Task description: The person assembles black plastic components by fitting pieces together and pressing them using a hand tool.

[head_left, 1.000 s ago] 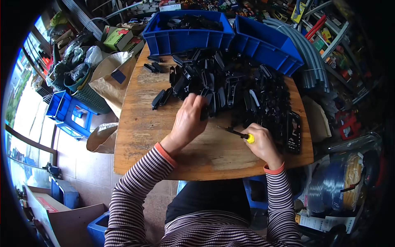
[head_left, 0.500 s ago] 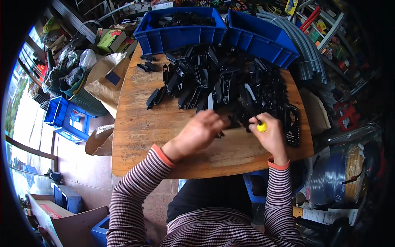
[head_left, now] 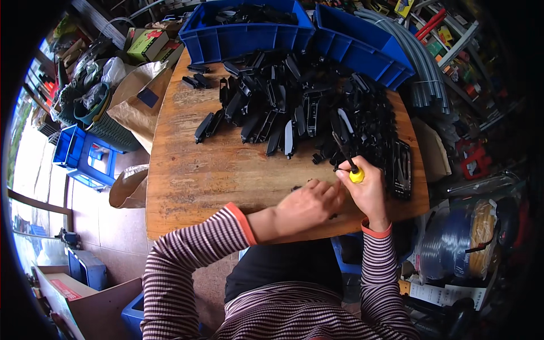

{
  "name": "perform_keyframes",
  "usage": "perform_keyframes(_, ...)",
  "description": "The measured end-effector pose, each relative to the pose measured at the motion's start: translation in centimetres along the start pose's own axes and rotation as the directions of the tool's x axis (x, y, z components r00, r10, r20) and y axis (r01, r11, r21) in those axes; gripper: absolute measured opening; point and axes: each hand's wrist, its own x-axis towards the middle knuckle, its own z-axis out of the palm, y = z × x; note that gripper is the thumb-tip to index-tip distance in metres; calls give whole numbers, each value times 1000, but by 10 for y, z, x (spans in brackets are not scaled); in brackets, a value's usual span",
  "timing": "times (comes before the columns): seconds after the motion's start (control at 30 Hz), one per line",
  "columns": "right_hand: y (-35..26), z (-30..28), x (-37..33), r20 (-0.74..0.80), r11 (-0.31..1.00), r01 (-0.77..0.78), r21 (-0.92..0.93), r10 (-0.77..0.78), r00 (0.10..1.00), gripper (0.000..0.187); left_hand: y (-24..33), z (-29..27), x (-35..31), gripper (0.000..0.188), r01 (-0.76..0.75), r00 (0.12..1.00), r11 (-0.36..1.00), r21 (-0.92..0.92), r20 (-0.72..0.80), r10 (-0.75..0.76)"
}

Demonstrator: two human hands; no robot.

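My right hand (head_left: 367, 190) is closed around a screwdriver (head_left: 356, 174) with a yellow-ended handle, its dark shaft angled up toward the far side. Beside it, low over the near part of the wooden table (head_left: 192, 175), my left hand (head_left: 311, 207) has its fingers curled. Dark ends peek out on both sides of that hand, so it seems closed on a black part, mostly hidden under the fingers. Beyond both hands spreads a big heap of long black plastic pieces (head_left: 277, 93). One piece with a pale grey face (head_left: 289, 139) lies at the heap's near edge.
Two blue crates stand at the table's far edge: the left crate (head_left: 249, 42) holds black pieces, the right crate (head_left: 362, 54) is angled. A phone (head_left: 402, 170) lies by the right edge. Brown paper bags (head_left: 136, 105) stand left; coiled grey tubing (head_left: 428, 85) is at far right.
My left hand has come nearer and to the right, from the heap's edge to beside my right hand. The screwdriver stays in my right hand. The view has shifted slightly.
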Motion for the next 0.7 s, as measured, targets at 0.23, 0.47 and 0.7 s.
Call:
perform_keyframes(0.23, -4, 9, -2, 30, 993, 118, 6, -118, 993, 14, -18, -1, -12, 20, -65, 993, 943, -328, 70, 92)
perform_keyframes(0.47, -5, 14, 2, 57, 990, 137, -23, -135, 989, 14, -11, 1, -10, 16, -144, 986, 980, -140, 68, 154)
perform_keyframes(0.7, -9, 15, 5, 120, 971, 204, -124, -190, 974, 16, -6, -1, -14, 16, -154, 987, 987, -45, 49, 156)
